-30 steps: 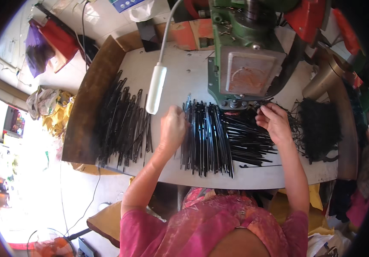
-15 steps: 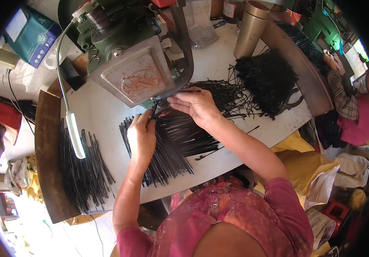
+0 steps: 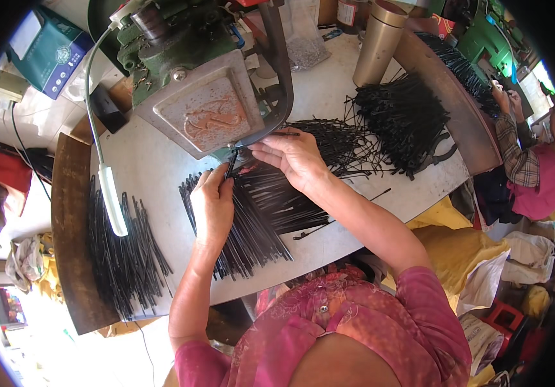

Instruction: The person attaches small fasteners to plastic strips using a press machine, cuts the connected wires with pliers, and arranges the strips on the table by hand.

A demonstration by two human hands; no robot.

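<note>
Under the head of a green and grey machine point(image 3: 206, 119), my left hand point(image 3: 213, 203) pinches a thin black rod point(image 3: 231, 164) that points up at the machine's lower tip. My right hand point(image 3: 293, 160) is just to the right, its fingers closed around another slender black piece point(image 3: 284, 133) near the tip. Much of that piece is hidden by the fingers. A row of straight black rods point(image 3: 251, 232) lies below my left hand. More black rods point(image 3: 290, 200) spread beneath my right wrist.
Another bundle of black rods point(image 3: 126, 258) lies at the left by the table's raised brown edge point(image 3: 77, 238). A heaped black pile point(image 3: 403, 119), a gold tumbler point(image 3: 380, 42) and dark-handled pliers point(image 3: 442, 151) are at the right. A lamp point(image 3: 113, 200) hangs left. Another person's plaid sleeve point(image 3: 516, 151) shows far right.
Both hands stay almost in place at the machine's tip. The whole view has shifted very slightly. The other person's hands at the far right have moved a little.
</note>
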